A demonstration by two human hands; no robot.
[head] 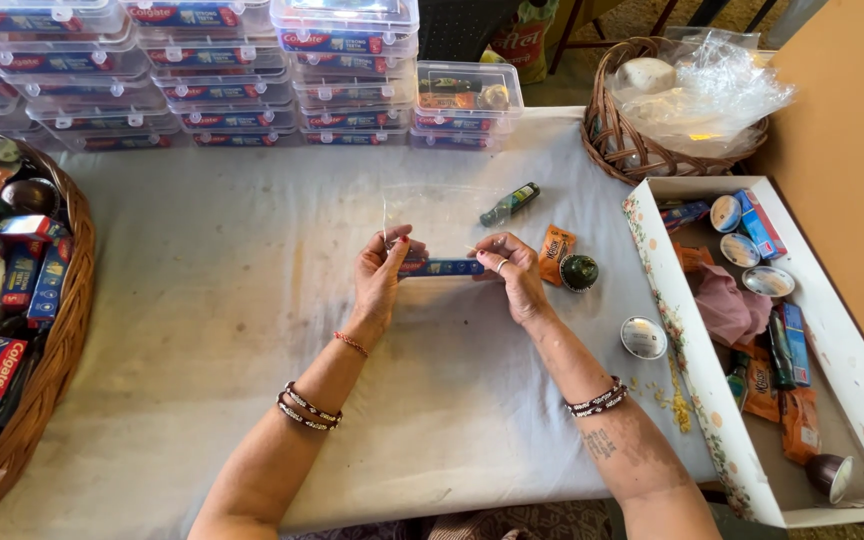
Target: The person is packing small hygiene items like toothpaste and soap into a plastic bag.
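Both hands hold a clear plastic bag [439,215] open at tabletop centre: left hand [380,272] pinches its left edge, right hand [514,272] pinches the right, with a small blue box [444,267] spanning between the fingers, touching both. Just right of the right hand lie an orange sachet [555,250], a dark round jar [579,271] and a small green bottle [509,203] on the grey tabletop [212,300]. Stacked clear plastic boxes [252,90] along the far edge, wicker basket [62,340] left, white tray [672,330] right.

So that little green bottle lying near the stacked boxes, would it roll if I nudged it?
Probably: the small green bottle lies on its side and looks round, so a sideways nudge may roll it. The cloth-covered table might slow it. It looks small, likely light.
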